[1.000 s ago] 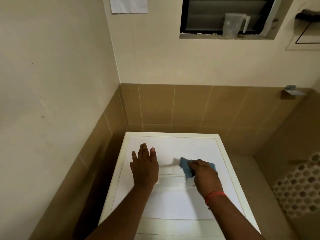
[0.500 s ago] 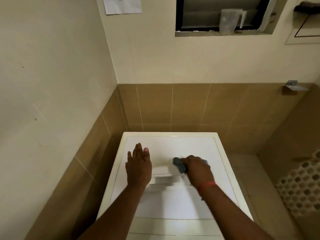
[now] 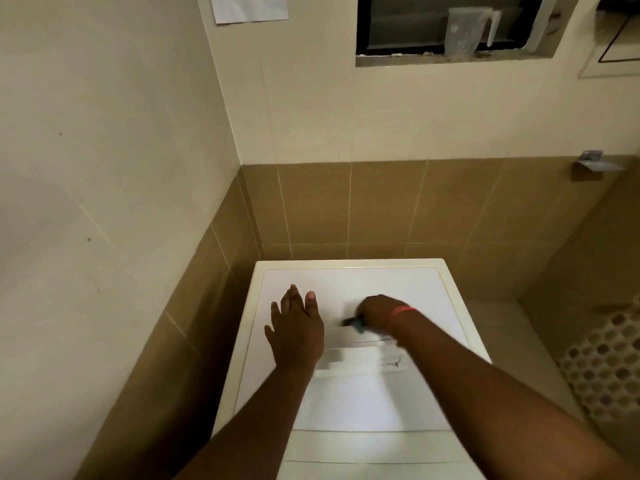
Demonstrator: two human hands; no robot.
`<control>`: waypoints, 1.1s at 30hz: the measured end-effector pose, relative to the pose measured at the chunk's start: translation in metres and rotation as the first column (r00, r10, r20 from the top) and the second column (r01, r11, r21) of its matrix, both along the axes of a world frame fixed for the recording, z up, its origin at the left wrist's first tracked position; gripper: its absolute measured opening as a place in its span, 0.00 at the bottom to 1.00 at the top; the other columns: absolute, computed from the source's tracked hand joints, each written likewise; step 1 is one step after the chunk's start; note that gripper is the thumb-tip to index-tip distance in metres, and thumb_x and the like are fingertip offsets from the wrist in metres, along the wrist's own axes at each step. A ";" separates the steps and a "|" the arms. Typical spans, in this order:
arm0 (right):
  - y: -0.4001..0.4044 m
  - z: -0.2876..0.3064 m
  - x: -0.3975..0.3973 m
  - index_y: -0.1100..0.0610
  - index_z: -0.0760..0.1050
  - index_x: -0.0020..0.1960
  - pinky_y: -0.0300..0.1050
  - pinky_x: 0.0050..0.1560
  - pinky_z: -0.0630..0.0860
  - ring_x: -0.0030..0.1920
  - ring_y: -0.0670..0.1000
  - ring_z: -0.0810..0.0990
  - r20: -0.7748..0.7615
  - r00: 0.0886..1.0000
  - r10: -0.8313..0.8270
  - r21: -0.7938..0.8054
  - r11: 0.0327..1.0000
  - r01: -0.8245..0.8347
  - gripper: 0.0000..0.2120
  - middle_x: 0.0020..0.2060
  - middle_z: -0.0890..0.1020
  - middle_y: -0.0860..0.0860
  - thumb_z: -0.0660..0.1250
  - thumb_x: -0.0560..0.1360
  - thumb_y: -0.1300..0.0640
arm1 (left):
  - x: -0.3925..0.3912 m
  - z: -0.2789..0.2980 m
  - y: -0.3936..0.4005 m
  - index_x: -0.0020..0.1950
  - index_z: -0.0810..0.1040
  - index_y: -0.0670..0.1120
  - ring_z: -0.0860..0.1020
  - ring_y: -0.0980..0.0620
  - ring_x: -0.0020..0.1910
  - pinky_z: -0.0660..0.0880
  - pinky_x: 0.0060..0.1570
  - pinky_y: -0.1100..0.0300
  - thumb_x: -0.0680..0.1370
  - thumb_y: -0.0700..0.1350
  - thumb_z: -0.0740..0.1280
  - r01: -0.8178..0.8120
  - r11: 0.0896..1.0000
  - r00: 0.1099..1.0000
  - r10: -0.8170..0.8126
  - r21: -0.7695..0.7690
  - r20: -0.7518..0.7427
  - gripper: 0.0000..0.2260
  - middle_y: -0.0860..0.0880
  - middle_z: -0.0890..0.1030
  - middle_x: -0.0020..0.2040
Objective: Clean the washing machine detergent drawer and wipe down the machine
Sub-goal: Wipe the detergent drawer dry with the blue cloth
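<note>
A white top-loading washing machine [image 3: 349, 393] stands in the corner, its flat lid facing up. My left hand [image 3: 298, 327] lies flat on the left part of the lid, fingers straight and pointing toward the back wall. My right hand [image 3: 377, 308] grips a blue cloth [image 3: 356, 323] and presses it onto the middle of the lid; only a small dark-blue edge of the cloth shows under the hand. A red band sits on that wrist. The detergent drawer is not in sight.
Brown tiled walls close in at the left and behind the machine. A window ledge high up holds a clear plastic jug [image 3: 465, 31]. A paper sheet [image 3: 249, 6] hangs on the wall. A honeycomb-patterned mat [image 3: 609, 362] lies at the right.
My right hand has slid the cloth leftward toward the middle of the lid and turned so the wrist faces the camera. My left hand stays flat in about the same spot.
</note>
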State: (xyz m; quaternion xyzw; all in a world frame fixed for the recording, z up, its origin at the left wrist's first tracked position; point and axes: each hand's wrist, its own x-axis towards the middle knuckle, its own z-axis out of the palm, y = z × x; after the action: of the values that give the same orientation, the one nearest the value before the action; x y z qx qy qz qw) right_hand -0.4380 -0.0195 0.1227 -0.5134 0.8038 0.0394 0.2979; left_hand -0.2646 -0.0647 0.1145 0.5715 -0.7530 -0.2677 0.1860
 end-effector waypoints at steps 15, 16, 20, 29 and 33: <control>0.113 -0.032 0.005 0.53 0.81 0.53 0.42 0.26 0.69 0.27 0.55 0.70 0.809 0.322 -0.491 -0.190 0.300 0.935 0.32 0.36 0.77 0.58 0.47 0.68 0.77 | 0.008 -0.004 0.001 0.66 0.71 0.44 0.75 0.47 0.63 0.71 0.61 0.60 0.82 0.55 0.52 0.099 0.994 0.860 -0.057 0.056 -0.507 0.21 0.48 0.77 0.61; 0.117 -0.036 0.008 0.53 0.81 0.53 0.44 0.25 0.69 0.26 0.54 0.70 0.829 0.279 -0.485 -0.167 0.262 0.951 0.33 0.37 0.77 0.59 0.46 0.67 0.78 | 0.010 -0.002 0.004 0.64 0.72 0.43 0.76 0.49 0.60 0.72 0.58 0.62 0.83 0.52 0.54 0.110 0.993 0.843 -0.071 0.042 -0.533 0.17 0.49 0.78 0.58; 0.129 -0.055 0.020 0.55 0.79 0.56 0.47 0.27 0.72 0.28 0.57 0.71 0.864 0.194 -0.465 -0.117 0.189 0.975 0.34 0.44 0.79 0.63 0.48 0.65 0.80 | 0.020 -0.012 0.015 0.61 0.72 0.46 0.76 0.54 0.58 0.72 0.60 0.62 0.83 0.46 0.57 0.124 0.991 0.779 -0.069 0.045 -0.623 0.09 0.54 0.77 0.55; 0.146 -0.081 0.048 0.51 0.79 0.53 0.48 0.30 0.72 0.31 0.55 0.70 0.855 0.121 -0.504 -0.055 0.142 0.988 0.26 0.40 0.79 0.59 0.48 0.76 0.72 | 0.068 -0.054 0.055 0.68 0.65 0.51 0.68 0.62 0.65 0.67 0.57 0.78 0.81 0.56 0.58 0.141 0.989 0.813 -0.146 -0.052 -0.564 0.18 0.55 0.66 0.67; 0.148 -0.091 0.053 0.46 0.82 0.44 0.48 0.40 0.73 0.38 0.55 0.75 0.840 0.199 -0.504 -0.115 0.193 0.975 0.26 0.44 0.81 0.59 0.52 0.76 0.71 | 0.087 -0.070 0.073 0.76 0.58 0.54 0.64 0.56 0.71 0.64 0.63 0.70 0.79 0.55 0.56 0.178 0.978 0.839 -0.095 0.106 -0.535 0.26 0.54 0.62 0.75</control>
State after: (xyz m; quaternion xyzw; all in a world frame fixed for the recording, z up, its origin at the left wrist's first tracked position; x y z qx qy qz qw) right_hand -0.3851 0.1284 0.0321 -0.0432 0.7430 -0.5839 0.3243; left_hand -0.1772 0.0088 0.0443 0.4333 -0.6893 -0.4831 0.3220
